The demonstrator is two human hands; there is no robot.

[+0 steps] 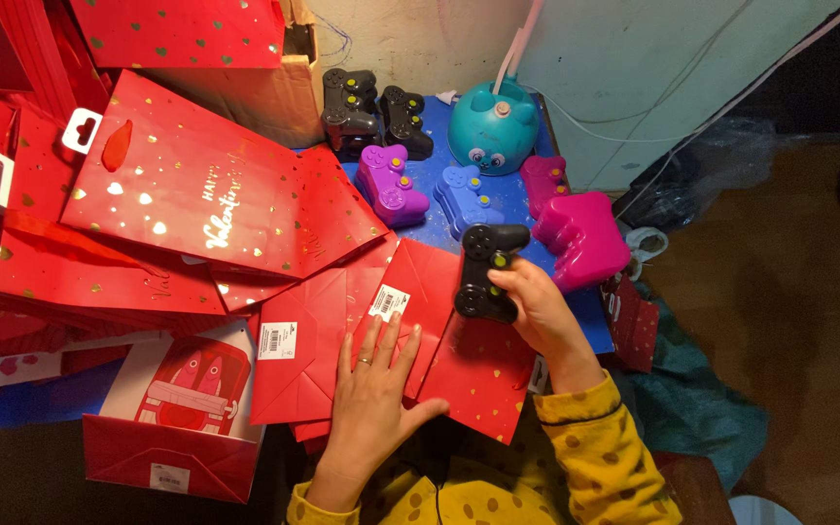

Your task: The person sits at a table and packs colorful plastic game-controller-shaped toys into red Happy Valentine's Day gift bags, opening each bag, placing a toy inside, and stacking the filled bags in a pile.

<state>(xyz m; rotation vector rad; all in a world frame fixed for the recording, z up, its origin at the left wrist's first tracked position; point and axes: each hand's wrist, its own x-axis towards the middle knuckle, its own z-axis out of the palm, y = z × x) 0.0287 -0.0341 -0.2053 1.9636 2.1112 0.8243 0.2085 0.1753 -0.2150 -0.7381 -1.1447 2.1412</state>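
Closest to me, my left hand (373, 389) lies flat, fingers spread, palm down on a folded red gift bag (342, 340) with a white barcode sticker; it holds nothing, only presses the paper. A ring shows on one finger. My right hand (537, 311), in a yellow spotted sleeve (595, 457), is closed around a black game controller (486, 272), gripping it from the right side and holding it upright just above a red bag with gold hearts (478, 374). The controller is glossy black with a yellow-green button near its top.

To my left, flat red bags pile up in overlapping layers, the largest bag (206, 185) lying tilted on top, and a white-sided bag (182, 399) lies near the front edge. That side is crowded; I see little bare surface there.

Just beyond the held controller a blue tabletop (517, 199) carries a purple controller (391, 185), a blue controller (464, 199), a magenta controller (580, 238) near the right edge, and two black controllers (376, 112) at the back beside a teal round toy (493, 126). A cardboard box (264, 97) stands behind the bags. Right of the table the floor (780, 321) is dark and open.
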